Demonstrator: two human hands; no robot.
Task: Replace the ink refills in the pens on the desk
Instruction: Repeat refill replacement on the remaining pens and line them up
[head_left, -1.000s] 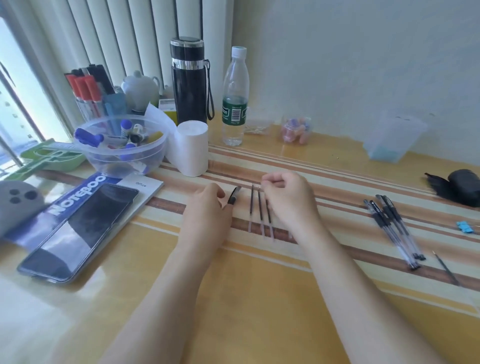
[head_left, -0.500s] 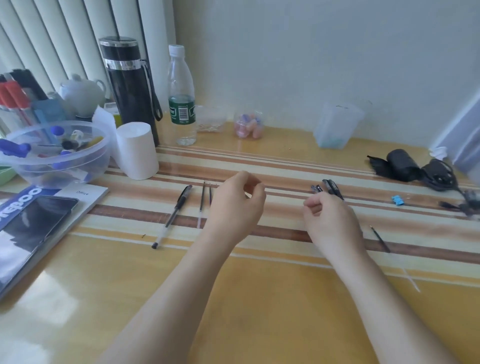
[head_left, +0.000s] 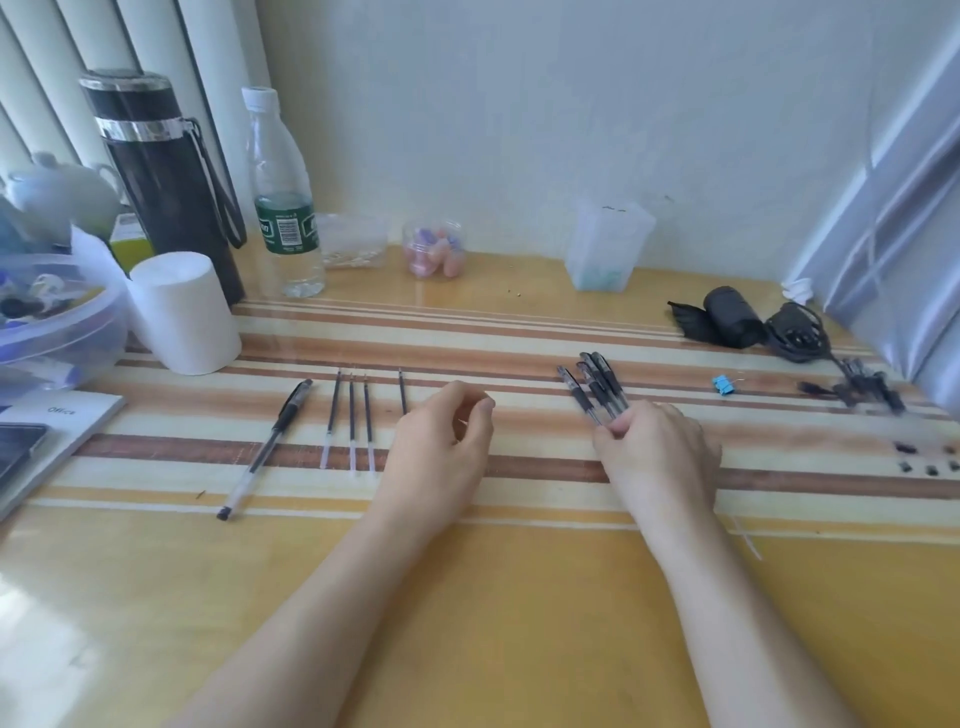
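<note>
One black gel pen (head_left: 267, 447) lies at an angle on the striped desk, left of centre. Three thin ink refills (head_left: 350, 421) lie side by side just right of it. A further refill (head_left: 402, 389) is partly hidden behind my left hand (head_left: 441, 441), which hovers loosely curled and holds nothing. To the right, three black pens (head_left: 592, 384) lie bunched together. My right hand (head_left: 660, 457) has its thumb and fingertips closed on their near ends.
A black flask (head_left: 161, 176), water bottle (head_left: 283, 197), white roll (head_left: 182, 312) and clear bowl (head_left: 57, 332) crowd the back left. A notebook (head_left: 62, 421) lies at the left edge. A blue clip (head_left: 723, 384), black pouch (head_left: 727, 317) and small black parts (head_left: 924, 462) sit at the right.
The view has swung to the right. My right hand left the refills and reached the bunched pens. My left hand let go of the single pen, which now lies on the desk.
</note>
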